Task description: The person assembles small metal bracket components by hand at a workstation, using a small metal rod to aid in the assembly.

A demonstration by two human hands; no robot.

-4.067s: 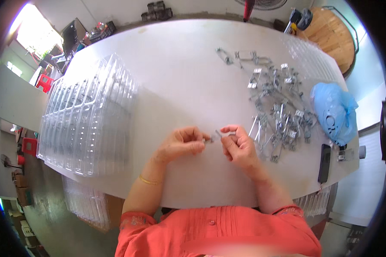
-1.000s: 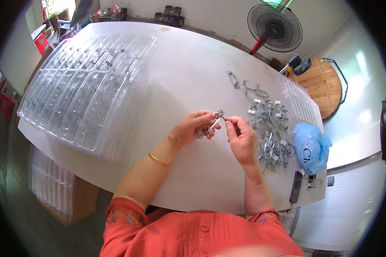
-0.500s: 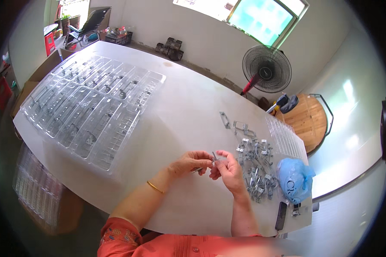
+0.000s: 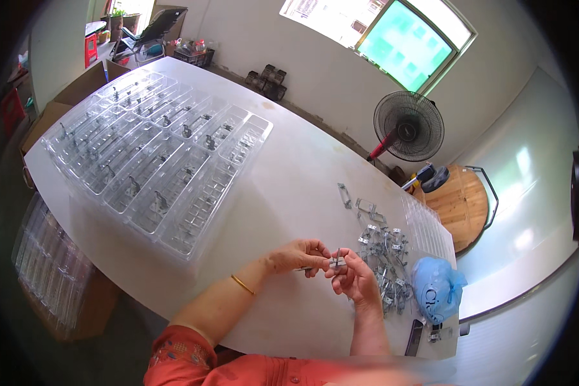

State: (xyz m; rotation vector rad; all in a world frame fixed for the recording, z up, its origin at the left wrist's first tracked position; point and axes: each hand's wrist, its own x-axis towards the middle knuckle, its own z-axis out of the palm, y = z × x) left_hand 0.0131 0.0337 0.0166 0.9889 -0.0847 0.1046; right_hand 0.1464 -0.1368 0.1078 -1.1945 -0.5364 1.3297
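Both my hands meet in front of me over the near part of the white table. My right hand (image 4: 355, 278) pinches a small grey metal bracket (image 4: 336, 262) with a thin upright piece. My left hand (image 4: 300, 255), a gold bangle on its wrist, is closed with its fingertips against the bracket's left side. A thin metal end shows under the left fingers; whether it belongs to the same piece I cannot tell. Just right of my hands lies a loose pile of similar metal brackets (image 4: 387, 248). Several more brackets (image 4: 368, 209) lie behind the pile.
Stacked clear plastic trays (image 4: 193, 222) with metal parts in their compartments cover the table's left. A blue plastic bag (image 4: 439, 289), a phone (image 4: 413, 338) and a flat clear tray (image 4: 431, 222) lie at the right. Beyond the table stand a fan (image 4: 407, 128) and a round wooden board (image 4: 457, 206).
The whole view has shifted a little. My hands stay together, and the right hand has turned so that the bracket shows more plainly between its fingers.
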